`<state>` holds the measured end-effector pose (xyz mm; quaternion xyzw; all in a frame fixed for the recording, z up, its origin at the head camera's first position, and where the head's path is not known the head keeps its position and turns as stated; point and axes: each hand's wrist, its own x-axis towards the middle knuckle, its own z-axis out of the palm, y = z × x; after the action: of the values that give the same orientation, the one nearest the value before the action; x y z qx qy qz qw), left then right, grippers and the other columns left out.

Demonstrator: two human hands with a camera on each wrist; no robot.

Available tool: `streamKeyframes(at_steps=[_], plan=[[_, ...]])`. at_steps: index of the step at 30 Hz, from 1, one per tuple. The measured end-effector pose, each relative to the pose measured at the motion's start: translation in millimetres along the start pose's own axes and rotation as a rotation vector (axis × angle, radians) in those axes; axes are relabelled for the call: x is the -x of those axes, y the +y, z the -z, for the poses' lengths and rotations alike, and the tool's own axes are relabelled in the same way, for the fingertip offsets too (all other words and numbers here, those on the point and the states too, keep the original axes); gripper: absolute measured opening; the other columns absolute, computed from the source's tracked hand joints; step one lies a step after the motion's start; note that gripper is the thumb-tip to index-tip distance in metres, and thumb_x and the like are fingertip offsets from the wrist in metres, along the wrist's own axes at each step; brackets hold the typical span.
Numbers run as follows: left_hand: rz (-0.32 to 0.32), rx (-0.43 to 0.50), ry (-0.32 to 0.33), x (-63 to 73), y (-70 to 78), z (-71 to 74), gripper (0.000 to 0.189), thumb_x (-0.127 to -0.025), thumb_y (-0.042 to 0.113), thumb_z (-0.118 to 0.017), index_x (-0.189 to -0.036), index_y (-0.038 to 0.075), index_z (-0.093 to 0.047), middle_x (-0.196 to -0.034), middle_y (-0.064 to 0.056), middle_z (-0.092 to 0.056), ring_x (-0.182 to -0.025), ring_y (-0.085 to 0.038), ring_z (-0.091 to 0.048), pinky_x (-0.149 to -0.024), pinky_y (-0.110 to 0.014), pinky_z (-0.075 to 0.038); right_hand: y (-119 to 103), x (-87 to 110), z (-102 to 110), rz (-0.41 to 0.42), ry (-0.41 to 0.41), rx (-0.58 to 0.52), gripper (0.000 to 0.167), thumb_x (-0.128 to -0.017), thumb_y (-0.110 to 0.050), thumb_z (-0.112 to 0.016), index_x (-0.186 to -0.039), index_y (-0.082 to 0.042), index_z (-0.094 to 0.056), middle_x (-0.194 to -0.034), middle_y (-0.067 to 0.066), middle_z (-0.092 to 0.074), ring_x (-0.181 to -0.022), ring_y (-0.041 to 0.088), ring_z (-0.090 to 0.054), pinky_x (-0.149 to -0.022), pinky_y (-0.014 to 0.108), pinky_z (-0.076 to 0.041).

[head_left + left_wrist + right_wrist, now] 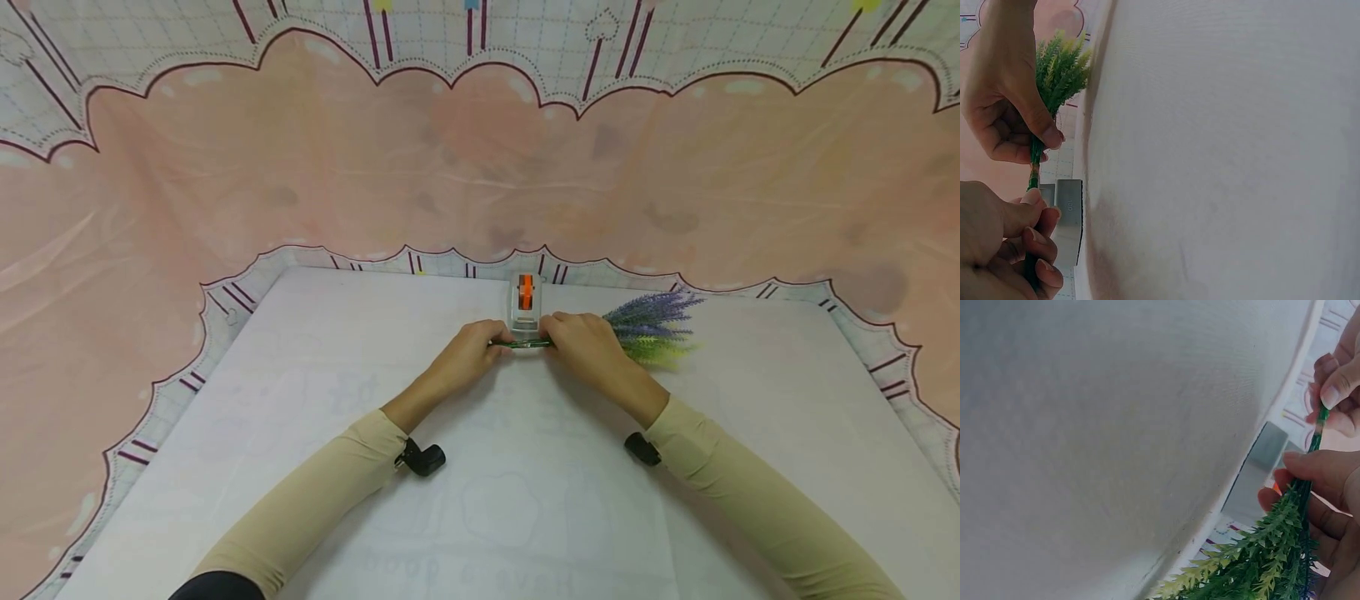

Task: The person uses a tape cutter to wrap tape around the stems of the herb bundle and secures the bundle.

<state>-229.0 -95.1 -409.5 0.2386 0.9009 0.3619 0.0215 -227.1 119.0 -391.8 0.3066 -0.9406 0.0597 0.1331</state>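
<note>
A bunch of artificial lavender [651,321], with purple and yellow-green sprigs, is held sideways between both hands near the far table edge. My left hand [472,348] pinches the lower end of its green stems [529,343]. Closer to the sprigs, my right hand [587,342] grips the same stems between thumb and fingers. A short length of stem shows between the hands, with a paler, shiny band [1035,167] on it in the left wrist view. Just behind the stems stands a grey tape dispenser [526,312] with an orange reel.
A white sheet [360,500] covers the tabletop. Beyond the far edge hangs a peach cloth [360,167] with a scalloped, patterned border. Black wrist cameras [423,459] sit at both sleeve cuffs.
</note>
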Motion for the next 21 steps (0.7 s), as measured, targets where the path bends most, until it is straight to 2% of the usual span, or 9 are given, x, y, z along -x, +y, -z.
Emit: streamKeyframes(at_steps=[9, 17, 21], plan=[[-0.004, -0.005, -0.008, -0.8, -0.9, -0.1, 0.01, -0.097, 0.0, -0.064, -0.103, 0.001, -0.073, -0.104, -0.009, -0.072, -0.1, -0.02, -0.065, -0.091, -0.038, -0.052, 0.4, 0.6, 0.8, 0.015, 0.003, 0.014, 0.012, -0.087, -0.016, -0.082, -0.096, -0.011, -0.076, -0.089, 0.003, -0.072, -0.073, 0.025, -0.068, -0.068, 0.044, -0.056], [0.005, -0.016, -0.008, -1.5, -1.1, 0.3, 0.011, -0.099, 0.001, -0.063, -0.102, 0.0, -0.073, -0.099, -0.009, -0.07, -0.09, -0.019, -0.059, -0.083, -0.035, -0.051, 0.6, 0.7, 1.4, 0.042, 0.028, 0.032, 0.013, -0.086, -0.018, -0.083, -0.097, -0.011, -0.078, -0.087, 0.003, -0.064, -0.067, 0.024, -0.064, -0.06, 0.04, -0.055], [0.003, -0.044, 0.01, -3.8, -1.7, 0.5, 0.012, -0.098, 0.002, -0.064, -0.102, -0.001, -0.075, -0.095, -0.01, -0.067, -0.087, -0.019, -0.06, -0.081, -0.034, -0.051, 1.4, -1.1, 2.0, 0.037, 0.006, 0.041, 0.012, -0.088, -0.018, -0.081, -0.098, -0.012, -0.08, -0.086, 0.003, -0.065, -0.069, 0.024, -0.064, -0.063, 0.04, -0.055]])
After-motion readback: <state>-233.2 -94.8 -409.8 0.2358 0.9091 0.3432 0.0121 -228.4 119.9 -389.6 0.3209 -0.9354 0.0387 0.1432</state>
